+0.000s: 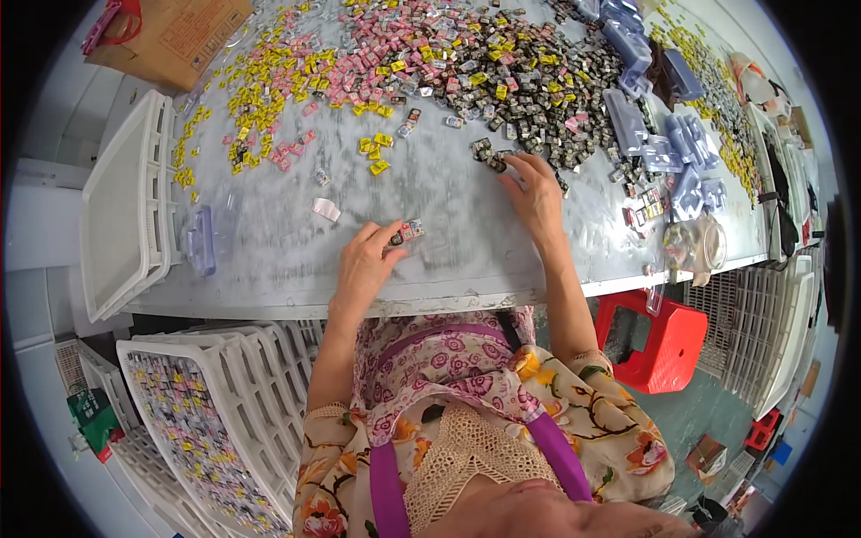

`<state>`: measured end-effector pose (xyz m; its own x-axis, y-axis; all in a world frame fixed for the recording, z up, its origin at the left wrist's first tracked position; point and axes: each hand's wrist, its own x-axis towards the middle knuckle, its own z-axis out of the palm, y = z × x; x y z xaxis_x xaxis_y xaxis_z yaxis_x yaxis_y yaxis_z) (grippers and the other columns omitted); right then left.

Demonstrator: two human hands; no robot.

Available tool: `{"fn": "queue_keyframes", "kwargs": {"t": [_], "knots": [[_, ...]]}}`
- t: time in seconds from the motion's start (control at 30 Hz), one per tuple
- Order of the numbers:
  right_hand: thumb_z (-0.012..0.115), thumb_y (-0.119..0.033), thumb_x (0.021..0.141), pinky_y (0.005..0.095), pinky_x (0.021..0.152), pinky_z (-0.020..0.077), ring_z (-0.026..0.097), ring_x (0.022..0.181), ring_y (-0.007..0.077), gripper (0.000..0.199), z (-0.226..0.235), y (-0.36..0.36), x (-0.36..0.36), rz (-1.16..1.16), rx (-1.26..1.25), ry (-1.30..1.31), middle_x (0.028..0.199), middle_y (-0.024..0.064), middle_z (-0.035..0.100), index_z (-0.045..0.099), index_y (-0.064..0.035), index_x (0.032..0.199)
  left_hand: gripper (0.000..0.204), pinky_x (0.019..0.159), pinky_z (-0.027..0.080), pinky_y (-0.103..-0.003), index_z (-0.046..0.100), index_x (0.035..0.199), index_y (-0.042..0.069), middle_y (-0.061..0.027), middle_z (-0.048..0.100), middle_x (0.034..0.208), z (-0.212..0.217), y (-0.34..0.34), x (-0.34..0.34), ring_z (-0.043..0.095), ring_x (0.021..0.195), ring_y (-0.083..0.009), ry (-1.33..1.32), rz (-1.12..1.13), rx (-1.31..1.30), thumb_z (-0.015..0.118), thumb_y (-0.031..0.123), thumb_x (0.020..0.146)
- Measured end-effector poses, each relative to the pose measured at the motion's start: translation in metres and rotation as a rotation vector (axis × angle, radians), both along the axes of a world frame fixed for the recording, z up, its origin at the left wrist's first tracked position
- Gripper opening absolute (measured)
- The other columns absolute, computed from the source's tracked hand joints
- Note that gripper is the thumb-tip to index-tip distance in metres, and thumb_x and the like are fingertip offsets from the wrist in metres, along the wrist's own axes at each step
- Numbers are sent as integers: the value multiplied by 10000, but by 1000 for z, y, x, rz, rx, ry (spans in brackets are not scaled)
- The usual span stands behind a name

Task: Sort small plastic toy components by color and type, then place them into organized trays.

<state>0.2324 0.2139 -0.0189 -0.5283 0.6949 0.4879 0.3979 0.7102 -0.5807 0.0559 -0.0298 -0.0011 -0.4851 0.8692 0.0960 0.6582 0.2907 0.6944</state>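
My left hand [360, 265] is near the front edge of the table, its thumb and fingers pinching a short row of small printed pieces [412, 229], black, white and red. Farther to the right, my right hand [538, 195] reaches forward with bent fingers. Its fingertips are on a small black piece [496, 163] at the end of a little cluster. Yellow pieces [376, 152] lie loose beyond my left hand, and a crumpled white scrap [326, 209] lies to its left. Behind my right hand spreads a pile of black pieces [547, 99].
Pink pieces [359, 72] and more yellow ones cover the back of the table [448, 278]. Clear plastic trays [659, 152] are heaped at right. A white crate [126, 211] and a cardboard box [175, 40] are at left. Below are a red stool [664, 345] and stacked crates [206, 359].
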Motion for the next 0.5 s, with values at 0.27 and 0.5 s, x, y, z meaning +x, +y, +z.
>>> {"fn": "queue_keyframes", "kwargs": {"t": [0.27,0.5], "knots": [[734,-118,841,341,713,535,670,803,259,202,-4,-9,-12,83,-59,-106,977,91,679,710,-37,1025,462,623,504,-327,677,1215,78,-81,622,885,9,4,-3,619,685,-194,-63,1,22,797,72,769],[783,-27,759,297,652,523,638,746,172,239,6,-43,-40,258,-244,69,970,53,687,714,-55,987,332,533,446,-231,682,1200,22,-6,681,883,5,62,-10,558,602,-66,-383,130,165,729,70,875]]}}
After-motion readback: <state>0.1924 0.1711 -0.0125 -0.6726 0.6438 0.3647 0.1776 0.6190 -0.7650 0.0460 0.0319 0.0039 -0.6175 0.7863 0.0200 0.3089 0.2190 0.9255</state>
